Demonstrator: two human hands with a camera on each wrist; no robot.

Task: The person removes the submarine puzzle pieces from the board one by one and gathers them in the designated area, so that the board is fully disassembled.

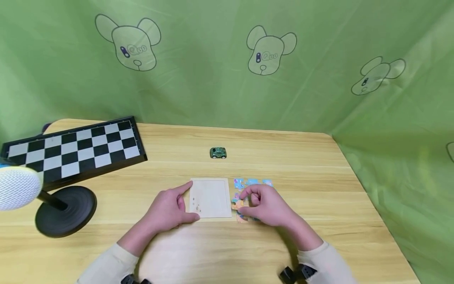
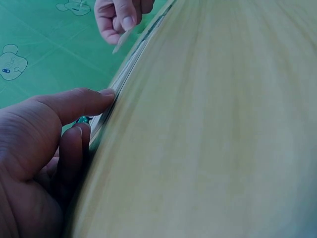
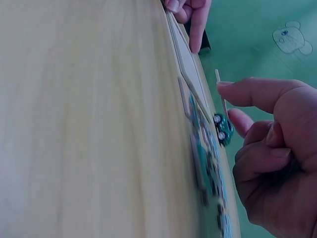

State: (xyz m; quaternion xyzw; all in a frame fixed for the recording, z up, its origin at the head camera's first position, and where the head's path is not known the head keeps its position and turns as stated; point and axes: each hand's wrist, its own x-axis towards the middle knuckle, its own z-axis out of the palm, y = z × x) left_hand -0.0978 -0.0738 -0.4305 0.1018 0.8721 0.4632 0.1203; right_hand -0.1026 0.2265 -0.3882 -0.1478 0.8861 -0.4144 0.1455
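A square, pale wooden puzzle tray with a raised rim lies flat on the table. My left hand holds its left side, index finger at the far corner and thumb at the near one. Just right of the tray, my right hand pinches a jigsaw piece between thumb and index finger, raised above the table and seen edge-on in the right wrist view. Below and around that hand lie several colourful jigsaw pieces, blue, pink and orange, partly hidden by the hand.
A small green toy car stands beyond the tray. At the left are a black-and-white checkerboard and a round black stand with a white mesh head. A green curtain hangs behind the wooden table.
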